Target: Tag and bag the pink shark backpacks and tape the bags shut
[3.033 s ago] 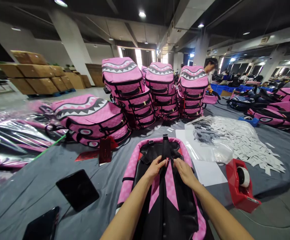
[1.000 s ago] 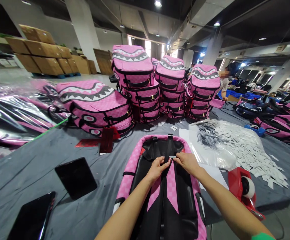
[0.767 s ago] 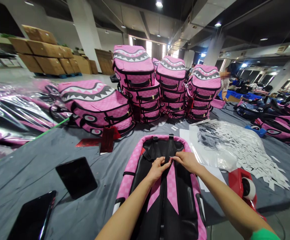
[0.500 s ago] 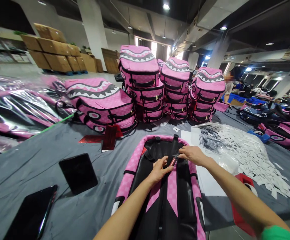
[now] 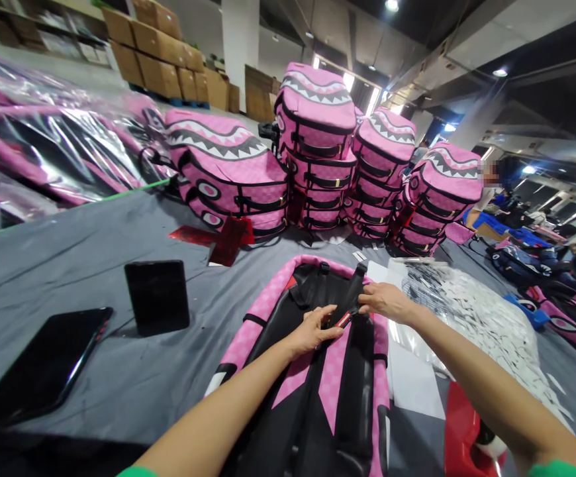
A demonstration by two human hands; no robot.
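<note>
Left grip [image 5: 312,329]: thumb and forefinger are parted, the thumb tip set by the lower end of a red-edged tag [image 5: 343,319].
Right grip [image 5: 387,303]: fingertips are drawn close together near the tag's upper end.
Hold: whether the tag is pinched by either grip cannot be told at this size.
Tag work: the step in hand is judged to be fingertip handling of this narrow strip; fine, steady control would be called for next.
Backpack [image 5: 312,404]: laid back panel up on the cloth-covered desk [image 5: 94,271], beneath both grips; smooth black panel, padded pink checked edging.
White slips [image 5: 491,324]: flat, heaped loosely beyond the right forearm.
Tape dispenser [image 5: 459,430]: glossy red, partly hidden.
Stacked bags [image 5: 320,119]: plump, tooth-printed, piled behind.
</note>
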